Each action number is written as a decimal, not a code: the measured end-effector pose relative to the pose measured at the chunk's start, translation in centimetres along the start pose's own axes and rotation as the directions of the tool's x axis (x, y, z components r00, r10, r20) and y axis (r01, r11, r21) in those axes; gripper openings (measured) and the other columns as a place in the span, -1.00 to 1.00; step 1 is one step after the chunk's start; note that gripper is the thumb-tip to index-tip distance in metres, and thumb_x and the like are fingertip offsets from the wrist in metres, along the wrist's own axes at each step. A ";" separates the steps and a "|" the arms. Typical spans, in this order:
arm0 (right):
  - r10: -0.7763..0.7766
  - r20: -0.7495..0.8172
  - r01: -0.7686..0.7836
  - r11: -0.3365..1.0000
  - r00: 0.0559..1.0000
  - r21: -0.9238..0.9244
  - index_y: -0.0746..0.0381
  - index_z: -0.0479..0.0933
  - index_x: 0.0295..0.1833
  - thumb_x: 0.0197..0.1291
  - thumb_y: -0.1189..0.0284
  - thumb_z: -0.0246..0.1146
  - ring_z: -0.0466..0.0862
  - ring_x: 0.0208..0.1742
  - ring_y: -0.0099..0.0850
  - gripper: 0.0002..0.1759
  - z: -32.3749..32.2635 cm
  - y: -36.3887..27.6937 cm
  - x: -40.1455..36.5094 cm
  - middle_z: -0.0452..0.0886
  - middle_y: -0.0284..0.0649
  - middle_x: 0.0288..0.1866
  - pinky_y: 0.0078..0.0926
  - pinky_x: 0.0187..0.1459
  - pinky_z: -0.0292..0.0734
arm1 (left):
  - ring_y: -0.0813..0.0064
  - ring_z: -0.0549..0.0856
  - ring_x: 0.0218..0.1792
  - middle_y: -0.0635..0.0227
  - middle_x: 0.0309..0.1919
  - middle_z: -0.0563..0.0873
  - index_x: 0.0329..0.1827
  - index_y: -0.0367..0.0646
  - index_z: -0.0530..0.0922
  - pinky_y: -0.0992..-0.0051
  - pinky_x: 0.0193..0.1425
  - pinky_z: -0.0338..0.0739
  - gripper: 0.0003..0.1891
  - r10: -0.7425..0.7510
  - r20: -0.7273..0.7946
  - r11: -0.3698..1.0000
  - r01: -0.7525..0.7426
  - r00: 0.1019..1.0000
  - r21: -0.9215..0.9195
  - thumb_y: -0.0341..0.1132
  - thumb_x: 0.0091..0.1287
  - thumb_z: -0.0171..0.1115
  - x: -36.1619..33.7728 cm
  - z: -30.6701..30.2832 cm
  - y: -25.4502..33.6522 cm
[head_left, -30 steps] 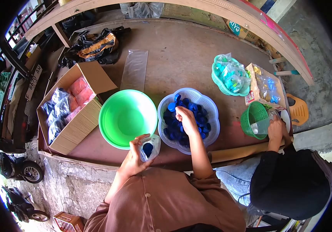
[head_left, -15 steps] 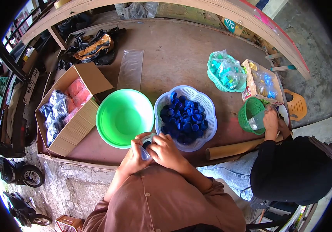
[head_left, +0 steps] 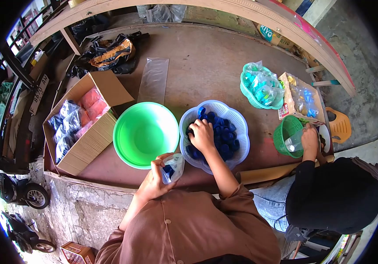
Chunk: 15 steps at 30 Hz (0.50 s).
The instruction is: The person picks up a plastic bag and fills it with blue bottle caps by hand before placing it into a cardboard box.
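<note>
At the front edge of the table my left hand is closed on a small clear plastic bag, its mouth toward the basket. A few dark blue bottle caps show through the plastic. My right hand reaches into a pale lavender basket with a scalloped rim. Its fingers are bent down among many loose dark blue bottle caps; the fingertips are partly hidden, so what they grip cannot be made out. Left of the basket, close beside it, stands a bright green basin.
A cardboard box holds filled bags at left. Beyond lie a flat plastic sheet and a black bag. At right are a teal basket, a carton, a cardboard tube and another person's hand at a green basket.
My right hand has left the plastic bag and moved up and right into the basket of caps. My left hand keeps the bag, now more in sight. The view has shifted slightly.
</note>
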State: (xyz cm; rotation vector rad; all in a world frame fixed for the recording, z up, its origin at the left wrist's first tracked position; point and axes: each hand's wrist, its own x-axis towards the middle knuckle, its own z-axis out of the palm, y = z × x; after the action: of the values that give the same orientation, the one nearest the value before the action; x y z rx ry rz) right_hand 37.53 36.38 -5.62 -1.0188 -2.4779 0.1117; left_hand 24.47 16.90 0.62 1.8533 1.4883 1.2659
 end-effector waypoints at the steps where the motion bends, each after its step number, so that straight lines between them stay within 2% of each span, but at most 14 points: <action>1: -0.002 -0.001 0.002 1.000 1.000 0.002 0.10 0.57 -0.44 -0.18 0.47 0.28 0.50 -0.30 -0.29 -0.91 0.3 0.3 0.1 0.50 -0.29 -0.41 -0.26 -0.26 0.34 | 0.07 0.44 0.01 -0.19 0.09 0.33 -0.05 -0.21 -0.01 0.32 0.08 0.36 -0.31 -0.026 0.010 1.000 0.026 1.000 0.001 -0.51 -0.06 0.39 -0.2 0.0 -0.2; 3: 0.062 -0.033 -0.061 0.997 0.998 0.041 0.10 0.57 -0.46 -0.18 0.48 0.27 0.51 -0.30 -0.29 -0.92 0.4 0.9 0.3 0.54 -0.30 -0.43 -0.27 -0.28 0.33 | 0.07 0.44 0.01 -0.19 0.09 0.33 -0.04 -0.21 -0.01 0.32 0.08 0.36 -0.30 -0.054 0.017 0.999 0.054 0.998 0.003 -0.51 -0.06 0.39 -0.3 -0.1 -0.3; 4: 0.130 -0.092 -0.116 0.983 0.987 0.139 0.11 0.55 -0.51 -0.17 0.46 0.27 0.52 -0.34 -0.29 -0.97 0.4 1.3 0.2 0.55 -0.30 -0.49 -0.25 -0.31 0.32 | 0.07 0.44 0.01 -0.19 0.09 0.33 -0.04 -0.22 -0.01 0.32 0.08 0.36 -0.30 -0.060 0.010 0.998 0.060 0.998 0.004 -0.50 -0.06 0.39 -0.4 -0.1 -0.2; 5: 0.174 -0.105 -0.149 0.965 0.979 0.215 0.15 0.57 -0.49 -0.14 0.48 0.28 0.55 -0.38 -0.26 -0.97 -0.3 1.5 0.1 0.59 -0.26 -0.48 -0.26 -0.33 0.39 | 0.07 0.44 0.02 -0.18 0.09 0.33 -0.04 -0.22 -0.02 0.32 0.08 0.36 -0.30 -0.066 0.004 0.998 0.066 0.998 0.003 -0.50 -0.05 0.39 -0.4 -0.1 -0.2; 6: 0.259 -0.107 -0.203 0.907 0.960 0.369 0.17 0.58 -0.45 -0.11 0.51 0.28 0.58 -0.40 -0.27 -0.96 -0.5 1.7 -0.2 0.61 -0.24 -0.45 -0.31 -0.34 0.43 | 0.07 0.44 0.02 -0.18 0.09 0.33 -0.04 -0.22 -0.02 0.32 0.08 0.36 -0.30 -0.068 0.002 0.998 0.068 0.998 0.001 -0.50 -0.05 0.39 -0.3 0.0 -0.3; 7: 0.342 -0.095 -0.249 0.822 0.935 0.512 0.20 0.59 -0.41 -0.09 0.53 0.28 0.60 -0.41 -0.28 -0.94 -0.7 2.0 -0.6 0.63 -0.21 -0.43 -0.36 -0.35 0.46 | 0.07 0.44 0.02 -0.18 0.08 0.33 -0.04 -0.22 -0.02 0.31 0.08 0.37 -0.30 -0.053 -0.003 0.999 0.053 0.999 -0.009 -0.50 -0.05 0.39 -0.3 0.0 -0.5; 8: 0.421 0.029 -0.350 0.712 0.907 0.609 0.24 0.60 -0.33 -0.06 0.56 0.27 0.62 -0.43 -0.40 -0.89 -0.7 2.4 -0.9 0.65 -0.19 -0.40 -0.53 -0.36 0.49 | 0.07 0.44 0.03 -0.17 0.08 0.33 -0.04 -0.21 -0.02 0.30 0.07 0.37 -0.30 -0.040 -0.006 0.999 0.040 0.999 -0.019 -0.50 -0.04 0.38 -0.2 0.1 -0.6; 9: 0.445 0.055 -0.348 0.612 0.894 0.710 0.24 0.61 -0.31 -0.02 0.55 0.25 0.58 -0.41 -0.56 -0.89 -0.9 2.8 -1.4 0.66 -0.28 -0.40 -0.61 -0.33 0.46 | 0.07 0.44 0.03 -0.17 0.08 0.33 -0.04 -0.21 -0.02 0.30 0.07 0.37 -0.30 -0.041 -0.003 0.999 0.041 0.999 -0.023 -0.50 -0.04 0.38 -0.1 0.1 -0.6; 11: 0.501 0.206 -0.434 0.395 0.841 0.810 0.26 0.61 -0.26 0.01 0.55 0.24 0.56 -0.36 -0.62 -0.86 -1.3 3.6 -2.3 0.64 -0.36 -0.38 -0.65 -0.27 0.45 | 0.07 0.44 0.04 -0.17 0.08 0.33 -0.05 -0.21 -0.02 0.29 0.07 0.38 -0.31 -0.027 0.017 0.998 0.028 0.999 -0.054 -0.50 -0.04 0.38 0.2 0.1 -0.6; 12: 0.520 0.244 -0.400 0.211 0.819 0.892 0.29 0.59 -0.17 0.04 0.55 0.22 0.55 -0.31 -0.62 -0.81 -1.4 3.8 -2.6 0.62 -0.39 -0.31 -0.66 -0.21 0.43 | 0.07 0.44 0.04 -0.17 0.08 0.33 -0.05 -0.21 -0.02 0.29 0.07 0.38 -0.31 -0.025 0.020 0.998 0.026 0.999 -0.055 -0.50 -0.04 0.38 0.2 0.1 -0.6; 13: 0.529 0.237 -0.352 0.127 0.815 0.927 0.32 0.55 -0.11 0.04 0.57 0.19 0.54 -0.28 -0.61 -0.76 -1.6 4.0 -3.1 0.61 -0.38 -0.29 -0.66 -0.17 0.42 | 0.07 0.44 0.04 -0.17 0.08 0.33 -0.04 -0.21 -0.02 0.29 0.07 0.38 -0.31 -0.029 0.023 0.998 0.030 0.999 -0.047 -0.50 -0.04 0.38 0.2 0.1 -0.6; 15: 0.526 0.314 -0.384 0.027 0.791 0.923 0.30 0.54 -0.11 0.05 0.58 0.16 0.52 -0.29 -0.65 -0.77 -3.1 4.1 -3.4 0.59 -0.39 -0.29 -0.69 -0.23 0.37 | 0.07 0.44 0.04 -0.16 0.08 0.33 -0.04 -0.21 -0.02 0.29 0.06 0.38 -0.30 -0.035 0.032 0.999 0.036 0.999 -0.037 -0.50 -0.04 0.38 0.2 0.0 -0.5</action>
State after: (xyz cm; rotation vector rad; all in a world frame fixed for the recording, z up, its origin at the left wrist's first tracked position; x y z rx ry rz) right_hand 43.65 36.66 -5.15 -1.0269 -1.2139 1.5930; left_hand 24.24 17.24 0.32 1.8068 1.4647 1.2344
